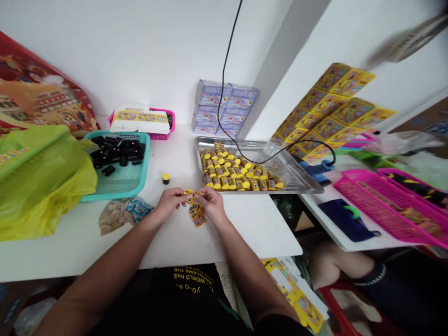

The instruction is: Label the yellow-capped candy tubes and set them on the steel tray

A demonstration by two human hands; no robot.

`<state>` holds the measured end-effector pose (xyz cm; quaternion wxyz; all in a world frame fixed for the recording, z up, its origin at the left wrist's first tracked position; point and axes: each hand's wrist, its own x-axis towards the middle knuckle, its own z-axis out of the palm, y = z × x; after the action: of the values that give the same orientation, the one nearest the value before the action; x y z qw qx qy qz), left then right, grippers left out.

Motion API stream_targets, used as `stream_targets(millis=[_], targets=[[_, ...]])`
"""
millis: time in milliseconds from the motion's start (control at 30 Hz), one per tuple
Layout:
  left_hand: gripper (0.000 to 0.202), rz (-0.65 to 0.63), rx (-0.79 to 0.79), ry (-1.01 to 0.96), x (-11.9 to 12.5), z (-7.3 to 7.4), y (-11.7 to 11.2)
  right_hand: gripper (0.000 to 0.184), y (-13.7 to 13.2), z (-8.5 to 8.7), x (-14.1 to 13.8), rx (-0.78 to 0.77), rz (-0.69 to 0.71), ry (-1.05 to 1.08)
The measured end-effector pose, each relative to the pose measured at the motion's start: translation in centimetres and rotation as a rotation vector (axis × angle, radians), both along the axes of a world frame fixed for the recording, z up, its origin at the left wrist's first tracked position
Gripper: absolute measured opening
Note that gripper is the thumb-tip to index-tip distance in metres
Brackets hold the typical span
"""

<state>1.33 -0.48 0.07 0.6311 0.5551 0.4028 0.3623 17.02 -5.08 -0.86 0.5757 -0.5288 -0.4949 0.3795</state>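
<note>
My left hand and my right hand meet over the white table, both pinched on a small yellow printed wrapper that hangs between them. A single small yellow-capped black piece stands on the table just beyond my hands. To the right lies a metal tray holding several rows of yellow wrapped pieces. A teal basket with several black pieces sits at the left.
A yellow-green plastic bag and a crumpled cloth lie at the left. Purple boxes and a pink basket stand at the back. Yellow boxes, pink baskets and a black cable are at the right.
</note>
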Motion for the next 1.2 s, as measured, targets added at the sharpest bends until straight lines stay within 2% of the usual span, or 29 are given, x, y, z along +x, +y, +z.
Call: stream_targets(millis=[167, 233, 367, 467, 567, 633, 733, 800, 933, 1000, 1100, 1200], targets=[[0.033, 0.02, 0.005, 0.002, -0.3, 0.0, 0.3, 0.015, 0.3, -0.9, 0.8, -0.005, -0.183, -0.214], [0.033, 0.058, 0.016, 0.0, -0.6, 0.1, 0.7, 0.014, 0.3, -1.2, 1.2, -0.03, -0.158, -0.363], [0.031, 0.125, 0.026, -0.018, -0.9, 0.1, 1.2, 0.01, 0.0, -0.8, 1.4, -0.03, -0.044, -0.806], [0.03, 0.121, 0.014, -0.043, -0.7, 0.2, 1.1, 0.017, -0.5, 0.0, 1.3, 0.056, -0.166, -0.934], [0.031, 0.103, 0.001, -0.058, -0.5, 0.3, 0.7, 0.021, -0.7, 0.7, 1.2, 0.16, -0.209, -0.764], [0.032, 0.074, -0.008, -0.076, -0.5, 0.6, 0.5, 0.023, -0.7, 1.0, 1.0, 0.157, -0.104, -0.517], [0.031, 0.028, -0.008, -0.109, -0.6, 1.0, 0.3, 0.03, -0.3, 1.3, 0.5, 0.047, 0.107, -0.139], [0.03, -0.004, -0.005, -0.123, -0.8, 1.3, 0.4, 0.024, 0.0, 1.5, 0.2, -0.017, 0.154, -0.032], [0.027, -0.09, -0.021, -0.094, -1.4, 1.7, 0.8, 0.025, 0.9, 1.9, 0.1, -0.052, 0.065, -0.062], [0.027, -0.095, -0.031, -0.073, -1.8, 1.9, 1.1, 0.023, 1.5, 2.2, 0.3, -0.054, 0.079, -0.091], [0.028, -0.058, 0.013, -0.043, -2.7, 2.5, 1.7, 0.021, 2.7, 2.7, 0.3, -0.059, 0.139, -0.125], [0.029, 0.036, 0.121, -0.027, -3.8, 3.3, 2.2, 0.021, 4.8, 3.0, -0.4, -0.045, 0.151, -0.229]])
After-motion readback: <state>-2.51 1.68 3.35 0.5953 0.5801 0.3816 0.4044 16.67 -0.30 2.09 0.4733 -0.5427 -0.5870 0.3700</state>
